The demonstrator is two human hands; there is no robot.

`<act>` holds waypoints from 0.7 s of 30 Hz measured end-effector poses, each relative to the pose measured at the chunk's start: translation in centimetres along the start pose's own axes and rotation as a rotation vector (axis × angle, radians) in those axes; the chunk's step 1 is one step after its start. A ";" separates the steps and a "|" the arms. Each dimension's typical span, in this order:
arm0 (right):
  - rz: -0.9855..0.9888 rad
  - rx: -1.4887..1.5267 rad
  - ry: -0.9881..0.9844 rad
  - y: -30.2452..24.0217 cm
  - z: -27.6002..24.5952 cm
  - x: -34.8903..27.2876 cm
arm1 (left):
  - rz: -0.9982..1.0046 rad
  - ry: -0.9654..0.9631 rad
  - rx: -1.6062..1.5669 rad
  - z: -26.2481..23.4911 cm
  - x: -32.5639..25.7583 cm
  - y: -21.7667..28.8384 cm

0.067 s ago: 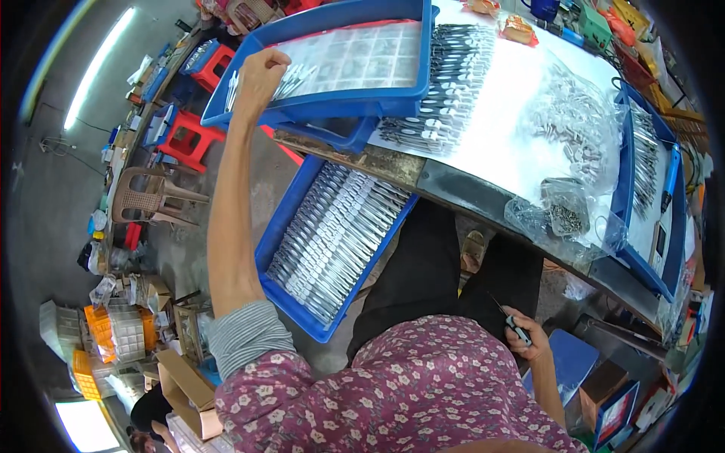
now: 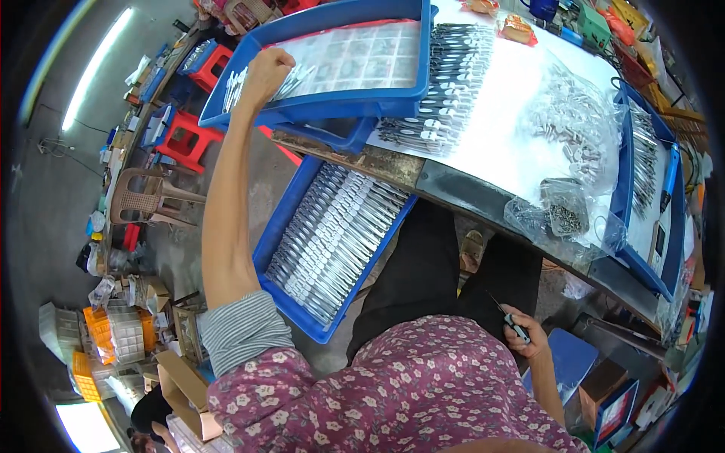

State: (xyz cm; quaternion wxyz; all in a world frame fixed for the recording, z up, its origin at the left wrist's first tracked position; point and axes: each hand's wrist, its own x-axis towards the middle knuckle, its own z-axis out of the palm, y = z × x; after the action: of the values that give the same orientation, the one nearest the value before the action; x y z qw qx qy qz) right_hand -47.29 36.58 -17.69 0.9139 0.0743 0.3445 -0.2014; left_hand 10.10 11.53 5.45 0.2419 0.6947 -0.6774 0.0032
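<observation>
My left hand is stretched far out and closed around a bunch of thin white-and-metal pieces over the left end of the upper blue tray. That tray holds a clear sheet of small compartments. My right hand rests low beside my right knee, gripping a small dark tool with a thin tip. Another blue tray, leaning below the table edge by my legs, is filled with rows of the same slim pieces.
The white table top carries rows of dark pieces, clear bags of small metal parts and a blue tray at the right. Red stools, a brown plastic chair and stacked boxes stand on the floor at left.
</observation>
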 end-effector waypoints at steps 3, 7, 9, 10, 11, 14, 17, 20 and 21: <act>-0.066 -0.080 0.077 0.2 0.6 0.4 | 0.084 -0.202 0.228 2.5 2.7 -2.5; -0.097 -0.101 0.106 0.5 1.2 0.3 | 0.048 -0.275 0.460 4.4 4.4 -4.1; -0.111 -0.121 0.125 0.5 1.8 0.3 | 0.037 -0.310 0.496 4.7 4.9 -4.4; -0.113 -0.116 0.135 0.5 1.9 0.2 | 0.029 -0.345 0.539 4.9 5.1 -4.0; -0.120 -0.133 0.140 0.5 2.0 0.3 | 0.025 -0.357 0.556 5.2 5.3 -3.8; -0.118 -0.150 0.162 0.4 2.2 0.4 | 0.027 -0.365 0.571 5.6 5.2 -3.6; -0.160 -0.230 0.189 0.7 2.6 0.3 | 0.056 -0.296 0.511 5.2 4.7 -3.9; -0.177 -0.279 0.192 0.7 3.3 0.2 | 0.008 -0.096 0.493 4.6 5.1 -5.2; -0.186 -0.292 0.190 0.8 3.4 0.2 | 0.106 0.057 0.346 4.3 5.0 -5.2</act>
State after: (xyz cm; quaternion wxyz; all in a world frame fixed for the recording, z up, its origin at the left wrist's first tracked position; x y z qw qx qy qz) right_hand -44.83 36.28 -15.28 0.8559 -0.0725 0.4599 -0.2252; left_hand 14.05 5.17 1.56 0.1374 0.6887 -0.6954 0.1523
